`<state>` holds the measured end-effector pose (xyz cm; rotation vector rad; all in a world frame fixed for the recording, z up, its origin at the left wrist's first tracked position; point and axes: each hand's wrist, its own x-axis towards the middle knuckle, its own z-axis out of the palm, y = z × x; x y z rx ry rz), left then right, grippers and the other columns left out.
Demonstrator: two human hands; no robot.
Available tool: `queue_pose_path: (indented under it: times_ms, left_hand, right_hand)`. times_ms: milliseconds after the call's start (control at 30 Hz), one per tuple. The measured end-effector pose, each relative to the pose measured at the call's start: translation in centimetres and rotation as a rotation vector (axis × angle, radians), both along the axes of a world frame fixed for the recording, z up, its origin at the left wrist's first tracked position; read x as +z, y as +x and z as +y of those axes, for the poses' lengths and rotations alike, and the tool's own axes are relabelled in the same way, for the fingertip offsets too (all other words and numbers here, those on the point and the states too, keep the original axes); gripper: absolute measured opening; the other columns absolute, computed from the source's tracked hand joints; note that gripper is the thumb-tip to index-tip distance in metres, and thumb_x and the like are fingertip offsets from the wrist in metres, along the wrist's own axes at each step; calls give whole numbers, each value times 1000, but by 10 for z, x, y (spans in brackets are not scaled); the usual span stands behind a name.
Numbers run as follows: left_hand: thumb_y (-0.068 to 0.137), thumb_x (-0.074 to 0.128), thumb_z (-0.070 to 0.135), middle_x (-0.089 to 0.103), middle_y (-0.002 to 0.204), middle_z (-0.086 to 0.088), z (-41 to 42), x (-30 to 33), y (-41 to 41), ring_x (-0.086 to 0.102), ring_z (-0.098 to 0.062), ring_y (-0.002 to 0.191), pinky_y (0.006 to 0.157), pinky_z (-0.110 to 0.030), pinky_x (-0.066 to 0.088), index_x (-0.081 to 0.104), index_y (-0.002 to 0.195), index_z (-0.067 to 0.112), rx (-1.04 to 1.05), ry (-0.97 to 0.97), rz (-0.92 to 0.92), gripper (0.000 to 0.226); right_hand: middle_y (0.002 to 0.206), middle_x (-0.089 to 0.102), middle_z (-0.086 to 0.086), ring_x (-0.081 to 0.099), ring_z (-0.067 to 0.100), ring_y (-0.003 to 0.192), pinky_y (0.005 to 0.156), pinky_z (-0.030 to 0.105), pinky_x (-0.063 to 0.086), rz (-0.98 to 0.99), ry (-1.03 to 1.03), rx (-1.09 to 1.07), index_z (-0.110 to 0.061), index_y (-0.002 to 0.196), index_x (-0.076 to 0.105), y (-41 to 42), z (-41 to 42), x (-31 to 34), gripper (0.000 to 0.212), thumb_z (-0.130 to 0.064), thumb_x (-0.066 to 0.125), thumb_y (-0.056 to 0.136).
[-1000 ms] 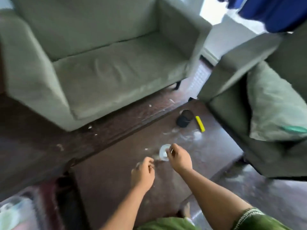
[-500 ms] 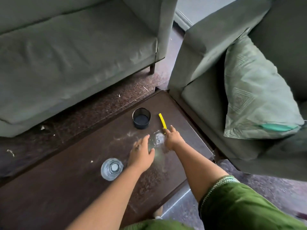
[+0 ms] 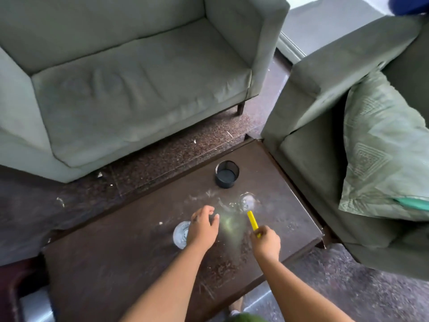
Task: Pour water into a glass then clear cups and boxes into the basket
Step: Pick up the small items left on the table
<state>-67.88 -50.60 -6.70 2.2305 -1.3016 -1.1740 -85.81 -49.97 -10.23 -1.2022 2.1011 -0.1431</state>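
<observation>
The right hand (image 3: 267, 243) has its fingers curled together around the near end of a slim yellow plastic stick (image 3: 253, 221), pinching it at about the 5 o'clock end. The stick's long axis runs from that grip toward 11 o'clock, its free end pointing at a clear drinking glass (image 3: 248, 201) that stands just beyond it; whether the tip touches the glass cannot be told. The stick is tilted only slightly off the surface, as far as the view shows.

The left hand (image 3: 202, 226) hovers palm down with its fingers loosely spread and bent, gripping nothing. At its 9 o'clock side, partly hidden under the wrist, stands a second clear round glass with water (image 3: 180, 233), upright, seen from above.

Both glasses rest on a dark brown wooden coffee table (image 3: 116, 270), whose top is smeared with pale dusty streaks. At 12 o'clock from the hands, near the table's far edge, sits a black mesh cylindrical cup (image 3: 227, 174), upright and open-mouthed, well apart from the stick.

Beyond the table is a grey-green two-seat sofa (image 3: 130, 89); at 2 o'clock a darker green armchair (image 3: 325, 94) holds a patterned green cushion (image 3: 380, 154).
</observation>
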Motion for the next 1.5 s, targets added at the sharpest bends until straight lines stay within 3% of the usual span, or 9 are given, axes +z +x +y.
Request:
queue_pose_path:
  times_ms: [200, 300, 500, 600, 700, 767, 933, 1267, 1500]
  left_hand:
    - [88, 58, 51, 54, 112, 1, 46, 43, 54, 57, -22, 110, 93, -32, 42, 54, 121, 18, 247, 4, 14, 47]
    - [89, 60, 44, 53, 130, -7, 81, 66, 107, 53, -28, 121, 97, -32, 41, 46, 131, 16, 487, 126, 87, 53]
    - [96, 52, 32, 65, 115, -14, 205, 88, 270, 60, -34, 109, 79, -30, 43, 58, 115, 4, 1061, 128, 196, 34]
    - [98, 50, 30, 70, 89, -18, 282, 80, 332, 68, -34, 85, 73, -36, 53, 66, 99, -1, 1285, 114, 283, 35]
    - [101, 45, 18, 59, 58, -13, 345, 73, 357, 60, -18, 44, 39, -22, 48, 56, 82, 4, 1573, -21, 589, 26]
    - [102, 42, 17, 61, 63, -14, 377, 72, 362, 60, -18, 52, 35, -16, 46, 54, 85, 7, 1696, -59, 764, 23]
    - [102, 40, 15, 62, 75, -11, 424, 55, 371, 53, -17, 61, 37, -16, 40, 50, 85, 8, 1761, -38, 868, 21]
    - [98, 44, 5, 59, 71, -4, 478, 8, 392, 44, -12, 54, 41, -13, 32, 58, 113, 1, 1747, 41, 708, 21]
    - [92, 52, 3, 63, 78, -3, 490, 7, 408, 60, -18, 73, 64, -21, 52, 64, 111, -1, 1587, 84, 626, 22]
  right_hand:
    - [60, 52, 0, 43, 14, 54, 53, 15, 36, -339, -320, 196, -28, 65, 43, 100, 59, 69, 38, -12, 74, 81]
    - [63, 55, -6, 47, 8, 55, 56, 19, 38, -459, -290, 330, -25, 73, 50, 180, 77, 99, 29, -11, 73, 82]
    - [80, 65, -6, 58, 11, 73, 63, 13, 39, -523, -139, 708, -17, 89, 71, 335, 151, 120, 12, -7, 72, 82]
    - [91, 57, -4, 52, 12, 83, 76, 18, 40, -479, -77, 948, -13, 101, 74, 399, 204, 118, 17, -7, 65, 88]
    - [98, 62, 4, 57, 17, 88, 80, 16, 40, -487, -67, 1072, -10, 105, 73, 451, 247, 117, 23, -2, 64, 86]
    - [98, 68, 4, 62, 18, 90, 84, 20, 46, -512, -28, 1034, -12, 107, 69, 479, 266, 117, 26, -1, 65, 84]
    - [90, 72, 8, 67, 25, 83, 80, 33, 55, -470, -9, 1120, -14, 102, 66, 545, 290, 108, 16, -6, 64, 87]
    - [111, 63, 20, 63, 34, 100, 85, 28, 46, -314, -73, 1263, -1, 104, 70, 628, 315, 73, 21, -2, 54, 92]
    - [106, 64, 20, 62, 36, 95, 79, 34, 48, -181, -131, 1374, -2, 99, 64, 638, 324, 64, 15, -4, 50, 91]
